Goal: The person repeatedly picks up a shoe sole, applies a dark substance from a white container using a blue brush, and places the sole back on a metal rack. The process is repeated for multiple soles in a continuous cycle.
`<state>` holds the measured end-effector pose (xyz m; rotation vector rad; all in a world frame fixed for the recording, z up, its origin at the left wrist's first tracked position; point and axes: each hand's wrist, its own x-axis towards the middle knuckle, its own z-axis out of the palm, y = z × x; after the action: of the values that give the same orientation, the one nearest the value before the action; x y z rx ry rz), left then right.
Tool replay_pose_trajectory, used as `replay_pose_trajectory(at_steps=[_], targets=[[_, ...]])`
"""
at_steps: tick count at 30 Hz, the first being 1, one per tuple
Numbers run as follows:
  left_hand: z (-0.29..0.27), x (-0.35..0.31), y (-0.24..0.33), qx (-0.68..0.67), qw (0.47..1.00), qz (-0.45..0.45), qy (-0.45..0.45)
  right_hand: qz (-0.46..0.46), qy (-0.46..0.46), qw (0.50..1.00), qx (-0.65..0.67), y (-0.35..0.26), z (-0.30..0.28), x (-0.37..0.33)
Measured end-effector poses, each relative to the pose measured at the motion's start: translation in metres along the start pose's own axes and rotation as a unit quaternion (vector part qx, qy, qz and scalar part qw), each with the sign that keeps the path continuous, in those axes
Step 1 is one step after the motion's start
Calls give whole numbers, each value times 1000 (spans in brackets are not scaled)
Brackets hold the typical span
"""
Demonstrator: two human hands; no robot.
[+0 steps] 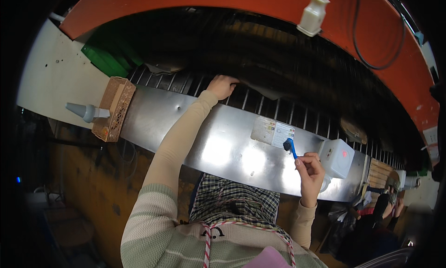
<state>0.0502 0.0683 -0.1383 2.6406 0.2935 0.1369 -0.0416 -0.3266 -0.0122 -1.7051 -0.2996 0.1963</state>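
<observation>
Between the thumb and fingers of my right hand (310,175) is a small brush (291,147) with a blue handle and a dark head, raised over the metal ledge. My left hand (222,87) reaches across the ledge to the dark slatted rack (260,103). Its fingers are curled closed at the edge of the dark area; whatever they grip is hidden in shadow. A pale-edged flat piece (267,91) lies on the rack just right of that hand, too dark to name.
A shiny metal ledge (148,105) runs across in front of me. On it stand a tan woven basket (114,111) with a grey cone-shaped thing (83,112), and a white box (338,159). A white socket (313,15) hangs above. Another person's hand (398,206) shows at far right.
</observation>
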Motion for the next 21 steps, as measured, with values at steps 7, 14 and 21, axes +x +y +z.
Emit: replay_pose_trajectory(at_steps=[7,14,21], targets=[[-32,25,-127,-519,643,-405,390,52,-17,998,11,3,0,0],[-45,19,-190,-660,575,-440,202,69,-30,996,39,0,2,-5],[-114,-21,-155,-404,733,-343,427,50,-14,998,26,0,-11,-10]])
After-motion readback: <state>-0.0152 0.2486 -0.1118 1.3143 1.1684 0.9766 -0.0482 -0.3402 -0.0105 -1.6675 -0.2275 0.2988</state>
